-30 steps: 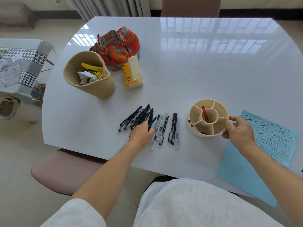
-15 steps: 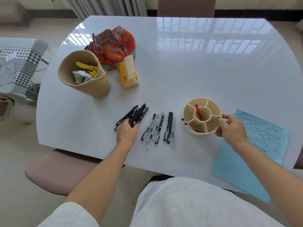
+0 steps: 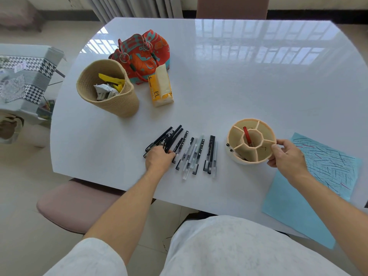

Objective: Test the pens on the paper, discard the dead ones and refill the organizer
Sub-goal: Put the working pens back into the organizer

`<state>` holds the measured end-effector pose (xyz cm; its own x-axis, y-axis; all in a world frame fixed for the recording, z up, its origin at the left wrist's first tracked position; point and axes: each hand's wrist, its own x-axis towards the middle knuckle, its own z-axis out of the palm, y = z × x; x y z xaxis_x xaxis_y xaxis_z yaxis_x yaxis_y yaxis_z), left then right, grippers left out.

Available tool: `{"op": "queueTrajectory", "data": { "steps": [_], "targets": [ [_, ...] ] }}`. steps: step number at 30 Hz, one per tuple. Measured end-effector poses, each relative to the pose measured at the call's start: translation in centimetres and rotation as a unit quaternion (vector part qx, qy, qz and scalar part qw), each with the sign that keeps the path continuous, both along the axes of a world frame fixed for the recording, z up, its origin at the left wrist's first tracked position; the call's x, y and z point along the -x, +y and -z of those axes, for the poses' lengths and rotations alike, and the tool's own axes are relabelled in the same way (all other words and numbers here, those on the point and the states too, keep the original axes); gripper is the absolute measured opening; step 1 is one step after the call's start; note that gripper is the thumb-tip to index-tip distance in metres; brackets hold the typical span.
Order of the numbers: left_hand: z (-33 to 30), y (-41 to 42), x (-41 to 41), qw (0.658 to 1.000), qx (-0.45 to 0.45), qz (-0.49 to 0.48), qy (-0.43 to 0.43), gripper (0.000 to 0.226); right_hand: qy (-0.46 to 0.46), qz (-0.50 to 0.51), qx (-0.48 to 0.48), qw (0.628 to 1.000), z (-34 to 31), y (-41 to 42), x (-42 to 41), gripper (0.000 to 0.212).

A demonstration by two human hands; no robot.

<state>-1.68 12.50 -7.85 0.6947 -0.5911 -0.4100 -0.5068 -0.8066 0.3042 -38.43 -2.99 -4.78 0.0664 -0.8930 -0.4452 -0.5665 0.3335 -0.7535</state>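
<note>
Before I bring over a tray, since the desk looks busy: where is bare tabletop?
The far right of the table, beyond the organizer, is bare, as is the strip between the tissue pack and the pens. It is crowded around the woven basket and bag.

Premises: a domestic room, most likely a dining or living area of a home. Evidence: a glossy white counter with padded pink chairs drawn up to it; pale tiled floor; grey curtains at the far wall. Personal effects on the counter: a patterned red cloth handbag, a yellow tissue pack, and a woven basket holding scraps.
</note>
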Motion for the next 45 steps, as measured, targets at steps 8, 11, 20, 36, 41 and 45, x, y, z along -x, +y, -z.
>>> {"op": "queueTrajectory", "data": {
  "steps": [8,11,20,36,41,45],
  "targets": [
    [-0.4,0.8,0.5,0.925,0.146,-0.110,0.332,0.015,0.006,0.001,0.002,1.000,-0.3,0.0,-0.3,0.019],
    [-1.2,0.6,1.0,0.893,0.151,-0.119,0.407,0.013,0.007,0.005,-0.001,1.000,-0.3,-0.1,-0.3,0.020],
    [-4.4,-2.8,6.4,0.873,0.187,-0.021,0.450,0.023,-0.032,0.022,-0.040,0.998,-0.6,0.7,-1.4,0.016],
    [-8.7,-12.5,12.0,0.758,0.415,-0.116,0.490,0.010,-0.003,-0.040,-0.064,0.997,-0.6,-0.3,-1.2,0.020],
    [-6.8,-12.3,13.4,0.796,0.347,-0.113,0.484,0.014,0.018,-0.070,-0.061,0.996,-0.8,-1.2,-1.2,0.016],
    [-5.7,-11.6,13.9,0.806,0.313,-0.125,0.487,0.020,0.025,-0.074,-0.057,0.995,-0.7,-1.4,-1.3,0.013]
  ]
}}
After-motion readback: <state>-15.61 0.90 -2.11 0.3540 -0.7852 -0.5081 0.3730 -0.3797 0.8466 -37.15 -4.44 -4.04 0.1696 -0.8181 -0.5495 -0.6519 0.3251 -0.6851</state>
